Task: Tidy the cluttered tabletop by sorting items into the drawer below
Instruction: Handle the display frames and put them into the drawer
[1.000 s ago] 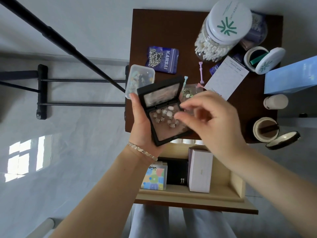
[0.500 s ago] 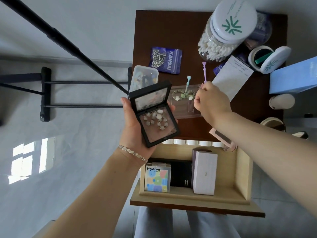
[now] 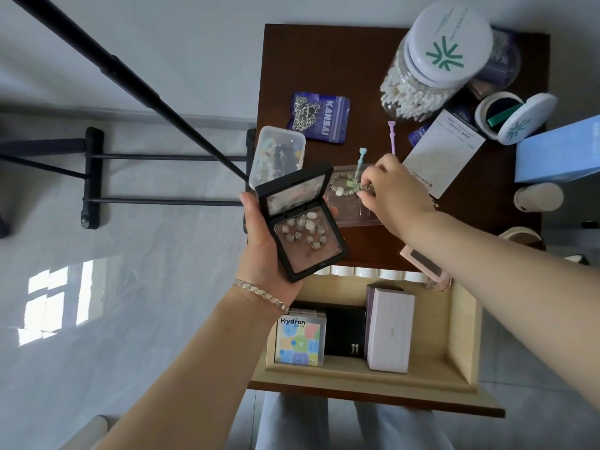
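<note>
A: The tabletop (image 3: 341, 60)?
B: Dark wood, smooth, faintly shiny. The drawer (image 3: 461, 329) at six o'clock is pale wood, matt.
A: The black case (image 3: 302, 222)?
B: Matt plastic frame, glossy clear film inside.
A: And at one o'clock?
B: A clear plastic jar (image 3: 409, 89), smooth white lid (image 3: 451, 43). At eleven, a glossy purple pouch (image 3: 331, 121) showing a metal chain (image 3: 303, 115).
A: The beaded bracelet (image 3: 345, 186) at the centre?
B: Glossy pale stones on metal links, lying on a clear plastic sleeve (image 3: 350, 219).
</note>
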